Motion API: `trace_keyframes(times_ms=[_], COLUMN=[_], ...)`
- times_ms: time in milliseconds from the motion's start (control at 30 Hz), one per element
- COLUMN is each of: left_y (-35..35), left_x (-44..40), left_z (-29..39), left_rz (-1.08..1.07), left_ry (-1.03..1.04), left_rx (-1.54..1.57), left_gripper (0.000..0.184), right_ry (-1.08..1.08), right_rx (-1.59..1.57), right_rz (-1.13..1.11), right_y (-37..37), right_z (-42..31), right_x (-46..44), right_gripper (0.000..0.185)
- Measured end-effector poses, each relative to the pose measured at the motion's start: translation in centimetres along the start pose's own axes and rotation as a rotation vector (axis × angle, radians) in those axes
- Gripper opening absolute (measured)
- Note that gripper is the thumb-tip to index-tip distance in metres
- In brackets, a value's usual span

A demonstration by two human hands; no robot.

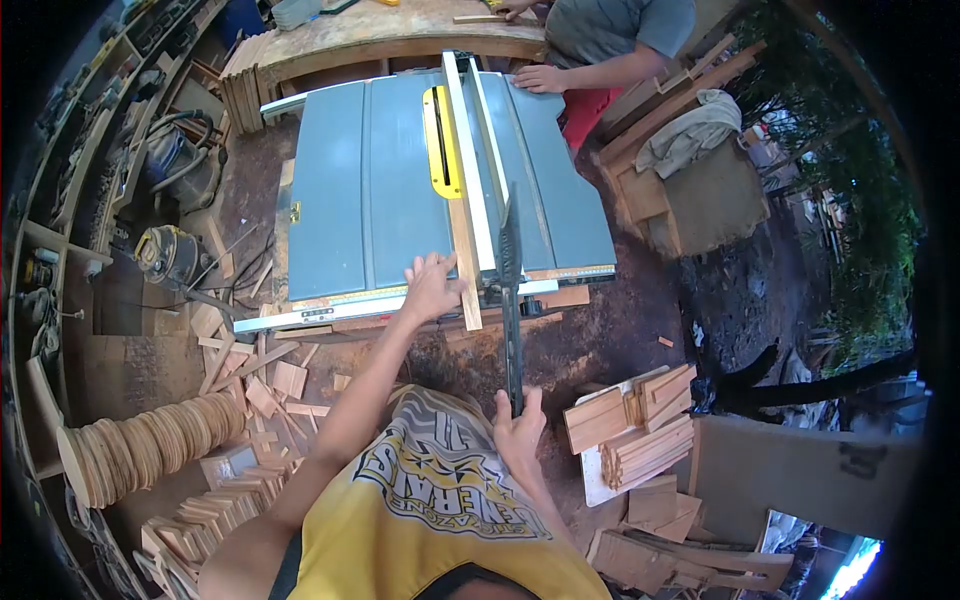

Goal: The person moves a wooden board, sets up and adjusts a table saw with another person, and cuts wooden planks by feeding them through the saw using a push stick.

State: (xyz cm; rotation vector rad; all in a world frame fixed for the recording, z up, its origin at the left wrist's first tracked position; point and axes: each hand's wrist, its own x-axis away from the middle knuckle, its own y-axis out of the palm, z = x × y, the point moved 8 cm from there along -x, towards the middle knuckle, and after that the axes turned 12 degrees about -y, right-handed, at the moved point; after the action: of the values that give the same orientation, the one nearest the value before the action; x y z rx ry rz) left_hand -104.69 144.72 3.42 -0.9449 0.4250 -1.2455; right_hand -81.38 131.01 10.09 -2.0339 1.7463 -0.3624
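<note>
A blue-grey table saw stands in front of me, with a yellow insert plate around its blade slot. Along the pale fence lies a narrow wooden strip, its near end jutting past the table's front edge. My left hand rests on the tabletop at the front, fingers apart, touching the strip's left side. A long black push stick is in my closed right hand, pointing forward along the fence. I cannot tell whether its tip touches the strip.
At the far side a person's hand lies on the saw table, near a workbench. Shop vacuums and offcuts are at left. Stacked round wooden pieces sit lower left; wood blocks are at right.
</note>
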Motion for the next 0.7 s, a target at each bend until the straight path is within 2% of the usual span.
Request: trace_keyframes(times_ms=[67, 133, 233, 267, 367, 467, 567, 700], left_y=[0.2, -0.3, -0.1, 0.0, 0.4, 0.2, -1.6, -1.2], left_x=[-1.4, -1.5, -1.5, -1.6, -1.7, -1.8, 1.4, 6.2], left_z=[-0.9, -0.6, -0.7, -0.8, -1.1, -1.0, 0.4, 1.8], left_rz=[0.023, -0.013, -0.005, 0.011, -0.016, -0.046, 0.022, 0.119], left_ry=[0.037, -0.001, 0.023, 0.045, 0.023, 0.030, 0.095, 0.201], left_rx=[0.079, 0.085, 0.114, 0.129, 0.121, 0.134, 0.252, 0.055], left_gripper=[0.049, 0.044, 0.048, 0.050, 0.057, 0.056, 0.056, 0.075], right_ry=[-0.110, -0.156, -0.194, -0.177, -0.194, -0.174, -0.178, -0.173], right_rx=[0.136, 0.215, 0.464, 0.474, 0.575, 0.673, 0.675, 0.674], right_rz=[-0.088, -0.212, -0.449, -0.465, -0.519, -0.574, -0.612, -0.649], right_y=[-1.0, -1.9, -1.5, -1.3, -0.4, 0.3, 0.4, 0.3], right_z=[-1.8, -4.2, -6.5, -7.0, -7.4, -8.9, -10.3, -11.1], right_x=[0.3, 0.7, 1.1, 0.8, -0.7, -2.1, -3.3, -4.5], right_gripper=[0.029, 0.046, 0.068, 0.074, 0.079, 0.082, 0.083, 0.081])
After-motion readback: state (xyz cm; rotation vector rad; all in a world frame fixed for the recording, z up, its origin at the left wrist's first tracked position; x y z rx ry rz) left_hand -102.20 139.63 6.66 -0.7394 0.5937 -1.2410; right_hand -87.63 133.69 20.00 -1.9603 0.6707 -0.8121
